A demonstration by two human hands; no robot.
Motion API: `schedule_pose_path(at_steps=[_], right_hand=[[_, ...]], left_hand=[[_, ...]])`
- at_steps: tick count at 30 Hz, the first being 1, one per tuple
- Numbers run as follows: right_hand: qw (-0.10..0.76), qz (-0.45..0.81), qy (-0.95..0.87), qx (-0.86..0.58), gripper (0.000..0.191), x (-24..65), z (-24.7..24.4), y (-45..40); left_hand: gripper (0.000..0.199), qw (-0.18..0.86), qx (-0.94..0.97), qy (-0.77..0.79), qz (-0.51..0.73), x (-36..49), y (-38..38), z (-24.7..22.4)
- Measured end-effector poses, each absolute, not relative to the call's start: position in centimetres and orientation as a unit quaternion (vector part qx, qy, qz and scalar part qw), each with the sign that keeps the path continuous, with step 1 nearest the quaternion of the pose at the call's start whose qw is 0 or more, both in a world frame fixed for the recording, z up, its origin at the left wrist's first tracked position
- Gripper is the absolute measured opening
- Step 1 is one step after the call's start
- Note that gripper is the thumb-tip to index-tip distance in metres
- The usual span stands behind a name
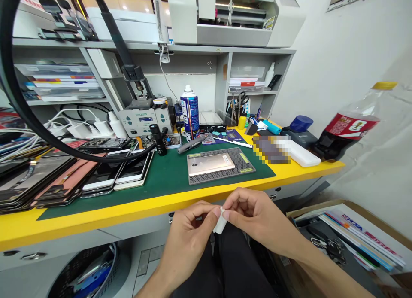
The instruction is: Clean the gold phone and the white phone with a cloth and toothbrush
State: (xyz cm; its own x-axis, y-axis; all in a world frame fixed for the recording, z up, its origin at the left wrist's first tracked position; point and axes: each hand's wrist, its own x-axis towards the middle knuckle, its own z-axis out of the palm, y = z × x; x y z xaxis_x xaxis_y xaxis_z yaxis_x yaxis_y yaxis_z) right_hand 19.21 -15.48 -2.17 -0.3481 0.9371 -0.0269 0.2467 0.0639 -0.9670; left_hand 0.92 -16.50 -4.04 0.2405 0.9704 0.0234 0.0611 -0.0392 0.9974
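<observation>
A phone (pixel 211 164) lay on a mat (pixel 248 161) near the middle of the workbench (pixel 128 216).
Behind the mat stood a spray can (pixel 189 111), with a flashlight (pixel 158 140) to its left and an electronic unit (pixel 144 121) farther back. Left of the mat lay a stack of devices (pixel 133 167); at the workbench's right end was a bottle (pixel 350 124). A shelf unit (pixel 223 83) rose behind, a printer (pixel 231 35) on its top. Before the front edge, the person's left hand (pixel 193 235) and right hand (pixel 255 216) met, a piece (pixel 220 223) between them. A basket (pixel 124 263) sat below at left, papers (pixel 363 242) at right.
</observation>
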Motion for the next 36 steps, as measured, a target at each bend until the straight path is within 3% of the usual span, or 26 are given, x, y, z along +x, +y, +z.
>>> schedule_pose_path(at_steps=[17,23,31,36], right_hand=[[0.344,0.502,-0.649,-0.456,0.022,19.1,-2.1,-15.7],[0.321,0.419,-0.681,-0.507,0.025,19.6,-2.4,-15.4],[0.305,0.550,-0.614,-0.477,0.025,20.0,-2.8,-14.3],[0.293,0.586,-0.586,-0.477,0.026,20.0,-2.4,-14.1]], left_hand=[[0.025,0.524,0.598,0.429,0.429,0.7,-16.9,-4.3],[0.024,0.544,0.605,0.408,0.414,0.2,-16.7,-3.9],[0.036,0.627,0.547,0.390,0.395,-0.6,-16.2,-5.1],[0.032,0.633,0.525,0.378,0.425,-0.5,-16.4,-5.6]])
